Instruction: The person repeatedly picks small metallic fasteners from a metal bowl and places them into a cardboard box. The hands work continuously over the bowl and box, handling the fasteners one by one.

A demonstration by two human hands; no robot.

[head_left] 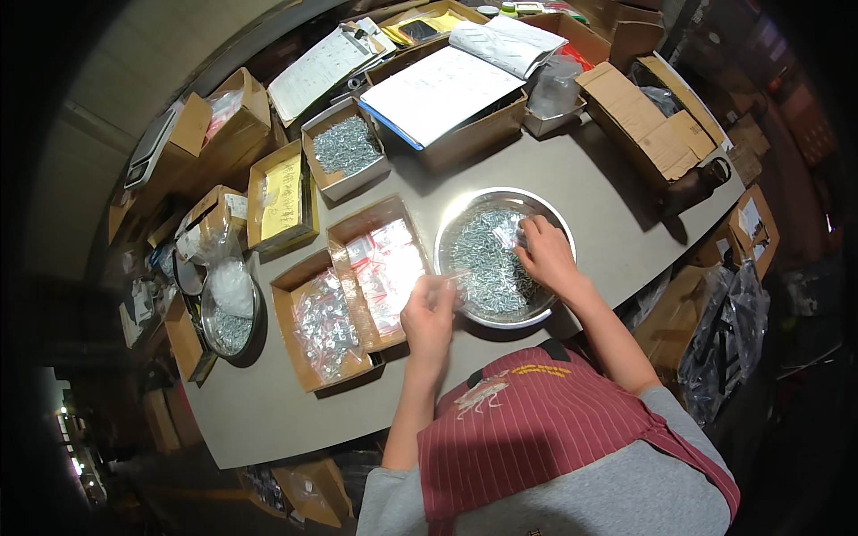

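Note:
A round metal bowl (556, 207) full of loose silvery screws (487, 255) stands in front of me. My right hand (547, 257) reaches over its right side, fingers curled down at the screws; a shiny bit shows by the fingertips, too small to make out. At the bowl's left rim my left hand (429, 314) is closed in a pinch on a small clear plastic bag (459, 284), which is blurred. Left of that hand lie two open cardboard boxes: one holds small red-edged bags (384, 268), the other bagged small metal parts (323, 326).
A carton of screws (347, 146) and a yellow-lined box (281, 201) stand farther back. Open papers (447, 94) lie across a box. A second metal bowl (231, 313) sits at the left edge. A cardboard box (648, 125) and a dark round object (697, 186) are at right.

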